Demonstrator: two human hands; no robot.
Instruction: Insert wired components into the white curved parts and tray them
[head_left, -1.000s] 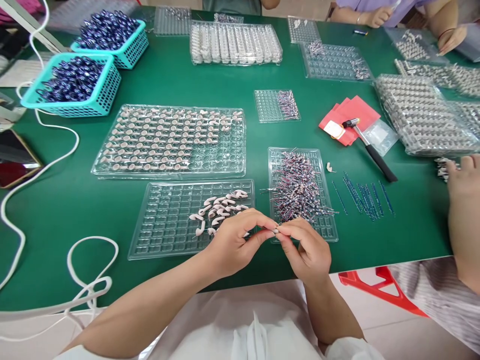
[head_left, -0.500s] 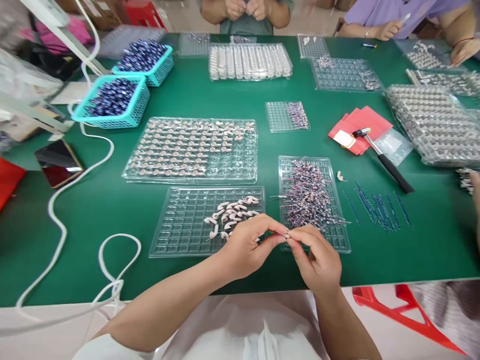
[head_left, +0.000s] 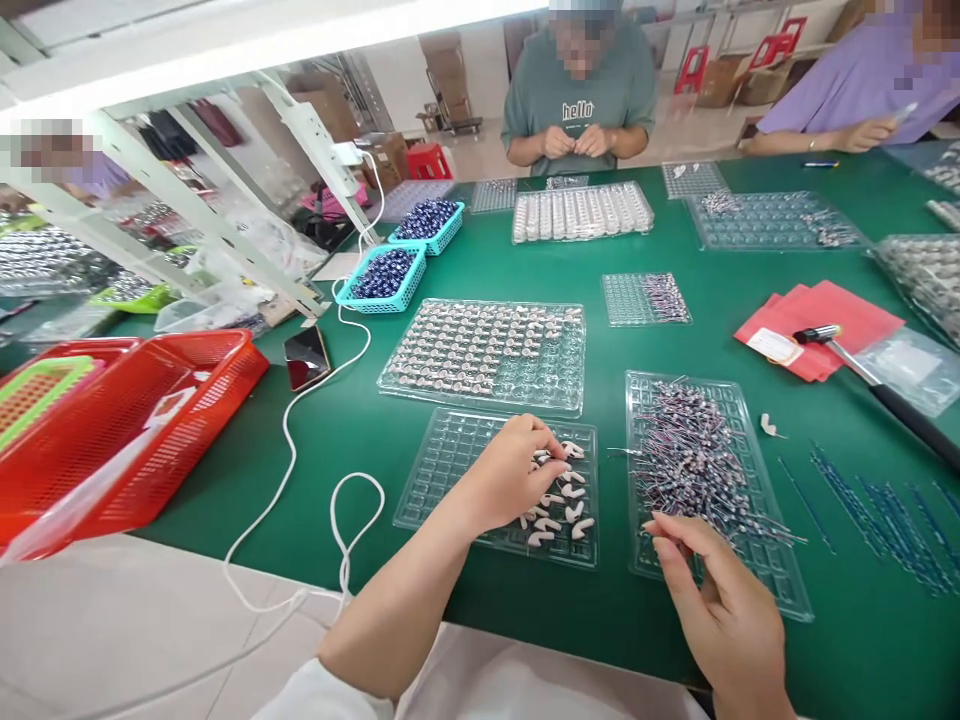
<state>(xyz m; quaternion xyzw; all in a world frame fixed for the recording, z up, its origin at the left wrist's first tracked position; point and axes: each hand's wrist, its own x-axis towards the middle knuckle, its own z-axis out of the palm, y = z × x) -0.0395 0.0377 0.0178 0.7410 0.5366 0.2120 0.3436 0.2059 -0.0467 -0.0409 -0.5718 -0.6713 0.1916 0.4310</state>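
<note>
My left hand (head_left: 514, 475) reaches over a clear plastic tray (head_left: 442, 460), its thumb and fingertips closing on a white hook-shaped piece (head_left: 572, 450) at the right side. Several similar pieces lie loose beside and below those fingers. To the right, my right hand (head_left: 724, 600) is closed in a pinch above the lower left corner of a second clear tray (head_left: 780, 585). What its fingertips hold is too small to make out. A pile of small wired parts (head_left: 690, 450) fills much of that second tray.
Behind is a tray of white pieces in rows (head_left: 450, 345). A white cable (head_left: 289, 440), phone (head_left: 306, 358) and red basket (head_left: 187, 430) are left. At right lie a hammer (head_left: 900, 400), red packets (head_left: 847, 310) and blue strips (head_left: 870, 510). Co-workers sit opposite.
My hands were together at one small white piece; now they are apart, the left over the white pieces, the right by the wired parts. The view has turned left and up.
</note>
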